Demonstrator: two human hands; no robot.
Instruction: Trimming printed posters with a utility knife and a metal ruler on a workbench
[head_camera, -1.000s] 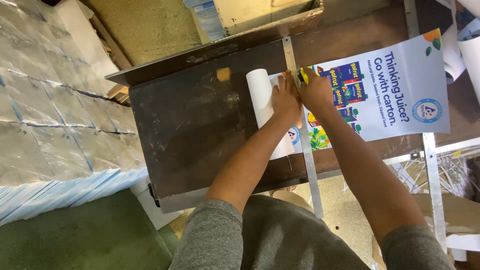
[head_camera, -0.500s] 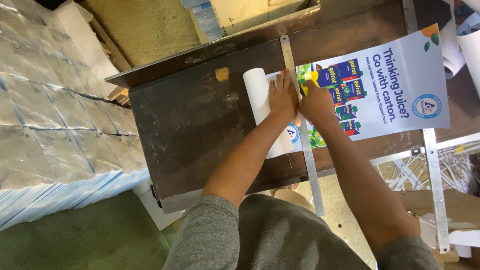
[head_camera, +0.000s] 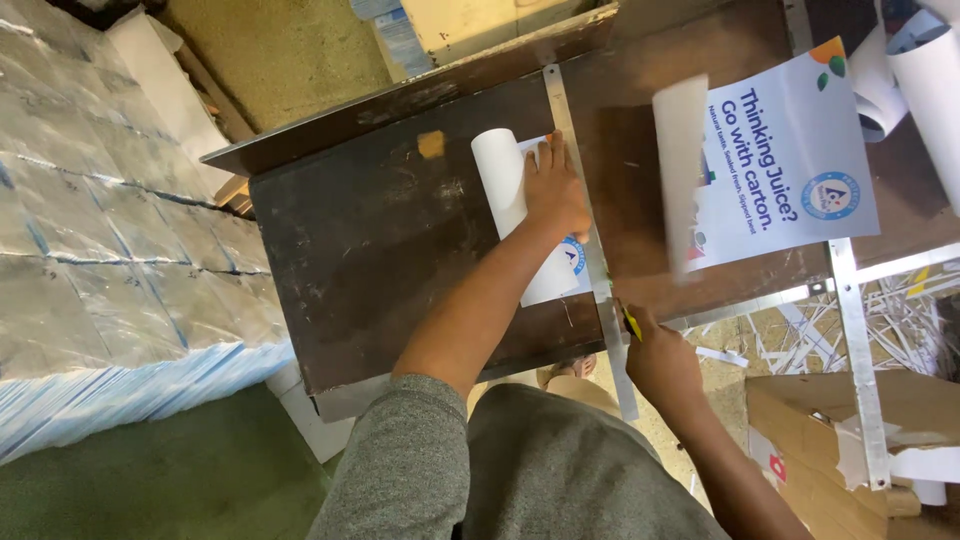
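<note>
A dark tabletop (head_camera: 360, 250) carries a long metal ruler (head_camera: 585, 230). Right of the ruler lies a cut poster sheet (head_camera: 790, 160), its edge curling. Left of the ruler, the left hand (head_camera: 553, 190) presses a rolled poster (head_camera: 505, 190), fingers spread flat. At the ruler's near end, the right hand (head_camera: 662, 362) has its fingers clamped on a yellow knife (head_camera: 631, 322).

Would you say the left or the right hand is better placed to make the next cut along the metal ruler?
Probably the right hand: it holds the yellow cutter against the metal ruler, while the left hand presses flat on the rolled paper.
</note>
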